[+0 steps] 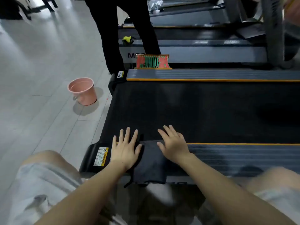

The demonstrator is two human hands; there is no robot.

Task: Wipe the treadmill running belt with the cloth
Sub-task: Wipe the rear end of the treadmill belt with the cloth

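Two flat, open hands, left hand (pixel 125 148) and right hand (pixel 172 143), press the dark cloth (pixel 150 161) lying between them at the running belt (pixel 194 111) near edge, gripping nothing.

Pale grey floor tiles (pixel 40 65) are reflecting soft light on the left. A pink bucket (pixel 83 90) is standing on them, near a person in black trousers (pixel 112 38). More treadmills (pixel 203 51) are lying in rows behind, and a red and green item (pixel 153 61) is sitting between two of them.
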